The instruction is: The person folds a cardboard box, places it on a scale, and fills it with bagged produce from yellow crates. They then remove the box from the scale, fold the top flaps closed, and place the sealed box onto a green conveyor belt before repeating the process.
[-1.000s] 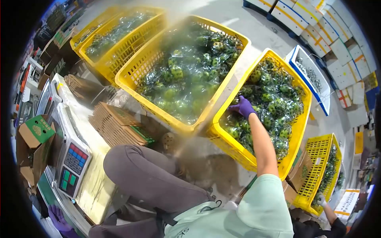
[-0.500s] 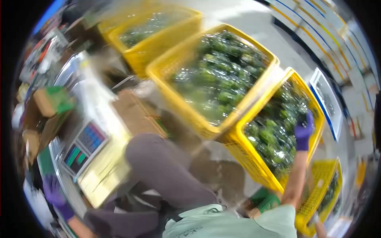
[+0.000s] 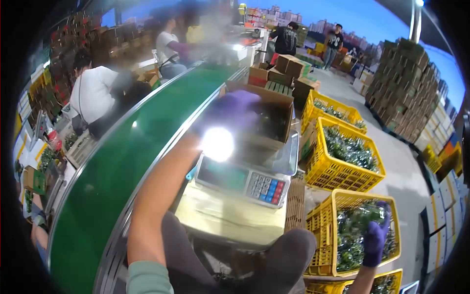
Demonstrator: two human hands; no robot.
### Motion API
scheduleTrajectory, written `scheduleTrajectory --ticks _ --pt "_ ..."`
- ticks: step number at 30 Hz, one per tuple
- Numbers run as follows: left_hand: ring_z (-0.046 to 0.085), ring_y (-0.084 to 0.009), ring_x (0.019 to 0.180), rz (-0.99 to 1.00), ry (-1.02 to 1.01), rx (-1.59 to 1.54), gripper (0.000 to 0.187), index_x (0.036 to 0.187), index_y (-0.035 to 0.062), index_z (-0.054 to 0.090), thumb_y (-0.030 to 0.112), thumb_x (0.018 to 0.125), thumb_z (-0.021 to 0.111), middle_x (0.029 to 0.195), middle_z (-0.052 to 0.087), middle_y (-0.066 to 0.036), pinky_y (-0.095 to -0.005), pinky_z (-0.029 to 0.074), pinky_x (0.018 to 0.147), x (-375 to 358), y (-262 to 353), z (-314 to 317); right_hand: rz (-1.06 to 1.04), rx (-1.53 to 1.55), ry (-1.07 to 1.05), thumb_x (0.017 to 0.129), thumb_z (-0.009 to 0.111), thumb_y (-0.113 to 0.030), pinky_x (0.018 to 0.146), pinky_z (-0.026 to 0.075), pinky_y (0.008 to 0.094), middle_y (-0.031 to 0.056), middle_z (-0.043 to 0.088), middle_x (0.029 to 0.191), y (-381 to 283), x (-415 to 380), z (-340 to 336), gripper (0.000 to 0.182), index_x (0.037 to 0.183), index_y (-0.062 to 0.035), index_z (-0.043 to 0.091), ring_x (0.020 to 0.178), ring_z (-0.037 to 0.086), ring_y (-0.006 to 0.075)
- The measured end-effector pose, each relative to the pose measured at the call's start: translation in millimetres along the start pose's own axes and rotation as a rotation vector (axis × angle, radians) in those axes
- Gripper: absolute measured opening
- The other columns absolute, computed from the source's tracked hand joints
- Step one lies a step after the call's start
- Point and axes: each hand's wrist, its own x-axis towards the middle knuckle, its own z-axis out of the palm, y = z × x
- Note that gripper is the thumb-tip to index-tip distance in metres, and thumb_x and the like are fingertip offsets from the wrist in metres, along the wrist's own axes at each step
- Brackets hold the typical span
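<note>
My left hand (image 3: 237, 109), in a purple glove, is at the near left side of an open cardboard box (image 3: 267, 147). Blur and a bright glare smear its fingers. The box stands on a digital scale (image 3: 264, 188) with a keypad, and its inside is dark. On the right, my right hand (image 3: 374, 240), also in a purple glove, is closed on a clear plastic pack of green produce (image 3: 366, 213). That hand is over a yellow crate (image 3: 320, 245) filled with similar shiny packs.
A green conveyor belt (image 3: 112, 161) runs along my left. More yellow crates (image 3: 352, 181) of packs line the right. Stacked cartons (image 3: 404, 88) stand farther back. Co-workers sit beyond the belt, one in a white shirt (image 3: 98, 93); others are in the distance.
My view has swung up and left from the crates to the scale and belt. The left hand has moved to the box. My right hand now has a pack in its grasp.
</note>
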Motion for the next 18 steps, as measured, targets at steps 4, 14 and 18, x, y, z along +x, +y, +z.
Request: scheduleTrajectory --ticks 4,14,18 --pt "0.064 -0.0349 0.093 -0.092 -0.53 0.352 0.038 0.116 0.0091 0.064 0.023 0.081 0.068 0.099 0.066 -0.017 -0.0441 0.05 0.08 50.1 -6.2 51.4 0.172 -0.107 -0.247 0.057 0.092 -0.02 0.079 0.055 0.0297 0.0092 0.06 0.108 -21.7 24.2 85.4 0.084 0.124 -0.0053 0.042 0.089 0.064 0.0205" --pt "0.067 -0.026 0.072 0.044 0.368 0.174 0.026 0.107 0.0019 0.069 0.005 0.081 0.065 0.082 0.068 -0.014 -0.0349 0.051 0.067 13.8 8.4 -67.4 -1.348 -0.859 -0.212 0.066 0.083 -0.01 0.095 0.046 0.0454 0.0178 0.053 0.126 14.3 127.4 243.5 0.057 0.114 -0.0119 0.054 0.112 0.055 0.0371" --pt "0.058 -0.0114 0.069 -0.181 0.385 0.087 0.032 0.115 -0.0008 0.066 -0.006 0.086 0.055 0.075 0.061 -0.008 -0.0242 0.045 0.064 -39.5 21.9 -108.4 -1.056 -1.202 -0.497 0.085 0.066 -0.023 0.108 0.028 0.0551 0.0149 0.057 0.126 44.6 153.7 279.0 0.025 0.108 -0.0139 0.065 0.122 0.05 0.0363"
